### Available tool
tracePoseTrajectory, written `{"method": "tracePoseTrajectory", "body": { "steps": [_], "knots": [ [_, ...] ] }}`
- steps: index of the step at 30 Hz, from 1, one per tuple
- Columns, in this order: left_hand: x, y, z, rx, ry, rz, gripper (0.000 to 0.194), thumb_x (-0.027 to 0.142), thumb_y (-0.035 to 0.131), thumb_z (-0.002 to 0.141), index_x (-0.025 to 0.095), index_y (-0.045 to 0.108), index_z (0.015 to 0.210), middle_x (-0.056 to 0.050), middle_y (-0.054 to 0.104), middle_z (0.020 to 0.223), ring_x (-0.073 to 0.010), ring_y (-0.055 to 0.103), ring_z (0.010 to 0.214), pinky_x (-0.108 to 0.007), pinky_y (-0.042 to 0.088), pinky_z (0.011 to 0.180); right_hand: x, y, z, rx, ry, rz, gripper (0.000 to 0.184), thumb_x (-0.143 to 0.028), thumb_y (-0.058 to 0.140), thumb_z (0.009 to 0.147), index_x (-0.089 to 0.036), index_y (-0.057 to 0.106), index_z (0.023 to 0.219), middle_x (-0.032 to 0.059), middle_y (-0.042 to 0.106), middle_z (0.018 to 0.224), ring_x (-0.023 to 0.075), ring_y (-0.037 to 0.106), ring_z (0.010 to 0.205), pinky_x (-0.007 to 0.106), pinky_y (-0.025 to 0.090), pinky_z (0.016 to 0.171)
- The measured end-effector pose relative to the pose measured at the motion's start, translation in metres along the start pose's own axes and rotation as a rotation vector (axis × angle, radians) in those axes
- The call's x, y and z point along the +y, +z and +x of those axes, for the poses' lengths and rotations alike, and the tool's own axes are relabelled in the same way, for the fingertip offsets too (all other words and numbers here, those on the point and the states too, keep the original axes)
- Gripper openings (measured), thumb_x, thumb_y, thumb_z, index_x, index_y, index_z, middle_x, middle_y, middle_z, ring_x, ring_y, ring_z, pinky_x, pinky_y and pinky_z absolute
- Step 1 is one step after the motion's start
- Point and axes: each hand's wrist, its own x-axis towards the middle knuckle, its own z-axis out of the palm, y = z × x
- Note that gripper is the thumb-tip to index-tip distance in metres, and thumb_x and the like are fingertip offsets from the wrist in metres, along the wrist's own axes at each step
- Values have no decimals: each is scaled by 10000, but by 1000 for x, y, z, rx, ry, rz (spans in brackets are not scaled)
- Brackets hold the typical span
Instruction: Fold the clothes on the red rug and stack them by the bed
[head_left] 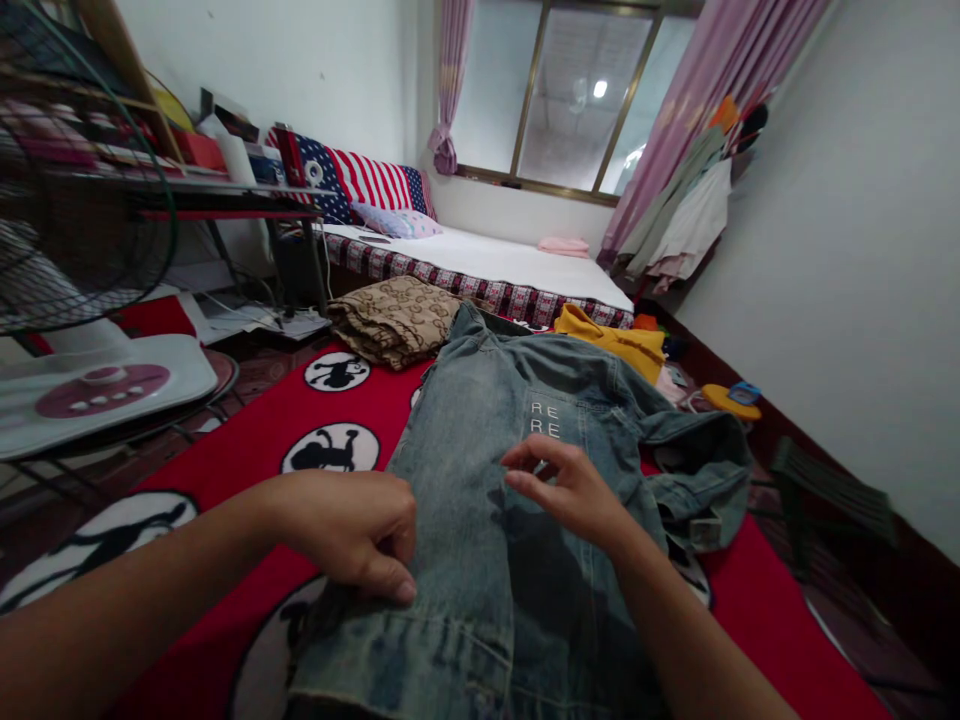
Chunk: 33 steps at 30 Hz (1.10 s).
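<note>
A faded blue denim jacket [465, 430] lies spread on a red cloth with black-and-white round figures. White letters are stitched on its chest, and one sleeve [697, 470] is bent out to the right. My left hand [360, 530] rests in a loose fist at the jacket's left edge, knuckles up and thumb toward the hem. No fabric shows between its fingers. Above the middle of the jacket, just below the letters, is my right hand [562, 485]. Its fingers are curved, with a gap between thumb and forefinger and nothing in it.
Beyond the jacket are a folded brown patterned cloth [397, 318] and a yellow garment [611, 340]. A fan [97, 380] stands on a stool at the left, near a cluttered desk [247, 200]. A bed [480, 255] lies under the window. A dark green folding stool [832, 490] is at the right.
</note>
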Motion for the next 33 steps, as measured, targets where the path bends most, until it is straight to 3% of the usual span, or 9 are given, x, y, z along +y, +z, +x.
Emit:
{"method": "tracePoseTrajectory", "body": {
  "steps": [3,7,10,14,20,23,28,30,33],
  "knots": [
    [4,-16,6,15,5,-147,377,411,593,879,145,609,612,10,575,536,-91,500,486,-185,344,456,1,12,-2,-136,-132,-57,235,-341,736,798,-214,721,995,60,634,1158,191,593,1045,306,480,862],
    [-6,-33,45,565,-8,-50,298,391,563,890,126,698,897,-40,690,800,-148,623,738,-225,474,661,0,31,-4,-301,-249,-247,96,-274,765,761,-218,732,832,33,649,1081,195,560,1037,332,436,917],
    [-31,-34,86,802,-21,158,440,340,545,902,150,581,1297,-134,605,1294,-222,579,1161,-339,454,977,0,38,-5,-302,-246,-332,62,-215,759,743,-208,716,787,22,653,959,185,548,937,315,439,834],
    [-73,-19,127,822,-291,416,645,494,520,912,248,374,1491,-148,263,1589,-340,243,1458,-566,221,1149,6,42,-7,-254,-221,-292,95,-218,777,726,-204,697,776,17,653,969,185,548,939,323,433,859],
    [-98,-5,141,820,-374,559,640,576,429,936,290,350,1503,-114,226,1605,-334,186,1478,-592,176,1154,15,39,-6,-81,-163,-69,55,-222,673,836,-196,673,885,33,674,937,167,612,902,307,464,866],
    [-97,-6,140,832,-370,565,636,580,421,938,291,355,1501,-108,242,1601,-326,199,1476,-578,198,1152,25,7,-7,254,-109,-106,105,-229,606,870,-197,660,954,65,661,1024,175,627,918,306,494,817],
    [-95,-6,141,824,-384,567,633,577,415,940,279,370,1497,-115,250,1597,-325,209,1474,-563,193,1159,71,-91,-39,980,112,-676,223,-313,579,862,-182,650,1029,136,606,1227,275,507,1223,448,337,1089],
    [-94,-5,142,839,-387,567,630,567,422,940,270,379,1494,-121,254,1594,-331,209,1473,-567,189,1159,94,-123,-59,1112,383,-827,462,-390,617,823,-125,585,1200,195,546,1321,333,450,1293,475,319,1099],
    [-93,-4,143,854,-375,559,619,549,438,939,262,397,1486,-131,266,1588,-339,215,1470,-578,194,1153,124,-147,-83,1017,849,-823,909,-580,645,754,-34,369,1425,310,463,1377,417,479,1266,516,416,986]
  ]
}}
